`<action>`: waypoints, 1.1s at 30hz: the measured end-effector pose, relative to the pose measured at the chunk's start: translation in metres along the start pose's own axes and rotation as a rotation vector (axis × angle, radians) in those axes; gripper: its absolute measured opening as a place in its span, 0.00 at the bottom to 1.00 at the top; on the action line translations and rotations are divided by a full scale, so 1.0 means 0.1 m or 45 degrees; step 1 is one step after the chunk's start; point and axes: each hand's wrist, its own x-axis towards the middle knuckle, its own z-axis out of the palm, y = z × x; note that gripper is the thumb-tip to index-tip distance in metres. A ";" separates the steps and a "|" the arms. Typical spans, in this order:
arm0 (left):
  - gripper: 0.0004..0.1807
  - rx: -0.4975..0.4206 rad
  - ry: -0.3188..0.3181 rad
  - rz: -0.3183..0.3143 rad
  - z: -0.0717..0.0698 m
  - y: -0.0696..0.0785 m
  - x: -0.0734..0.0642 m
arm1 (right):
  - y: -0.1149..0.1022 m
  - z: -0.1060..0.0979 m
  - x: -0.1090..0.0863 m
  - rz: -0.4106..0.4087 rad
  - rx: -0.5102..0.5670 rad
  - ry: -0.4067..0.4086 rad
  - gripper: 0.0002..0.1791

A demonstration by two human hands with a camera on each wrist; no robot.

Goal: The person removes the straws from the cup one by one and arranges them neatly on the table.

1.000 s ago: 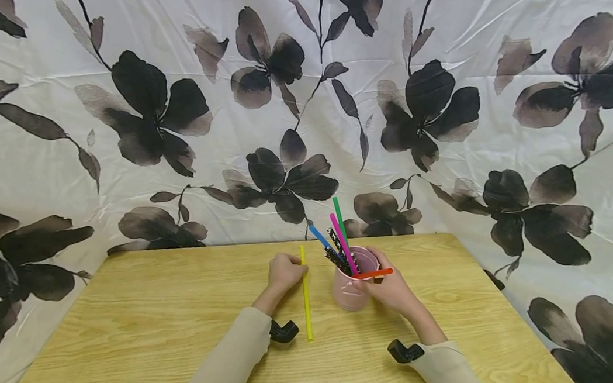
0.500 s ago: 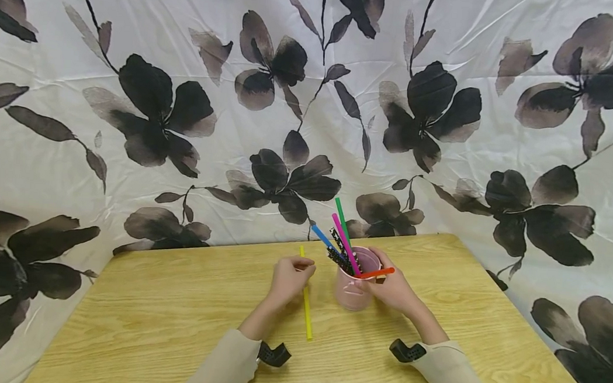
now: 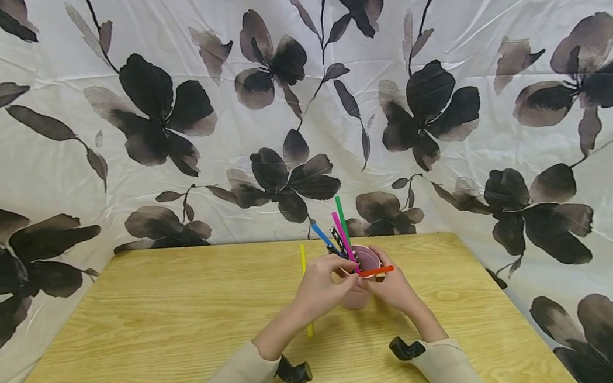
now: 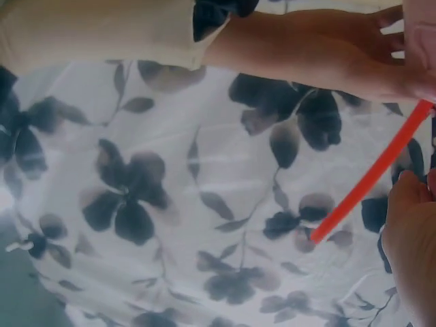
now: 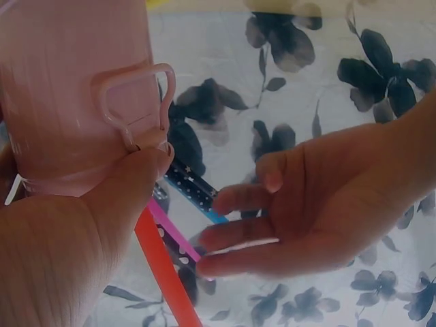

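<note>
A pink mug stands on the table, its handle showing in the right wrist view. My right hand grips the mug from the right, thumb at the rim. Straw-like sticks lean out of it: green, magenta, blue and several black ones with white patterns. A red stick lies across the rim, pointing right. My left hand is at the mug's near left rim, fingers extended and apart beside the magenta and red sticks.
A yellow stick lies on the wooden table left of the mug, partly hidden by my left hand. A white cloth with dark flowers hangs behind the table. Black wrist cameras sit at both cuffs.
My left hand has left the yellow stick and moved right to the mug's rim, covering part of the mug. The right hand and mug have stayed in place.
</note>
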 end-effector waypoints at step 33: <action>0.07 -0.172 0.052 0.039 0.11 0.06 -0.01 | 0.07 -0.01 -0.03 -0.023 0.060 -0.017 0.45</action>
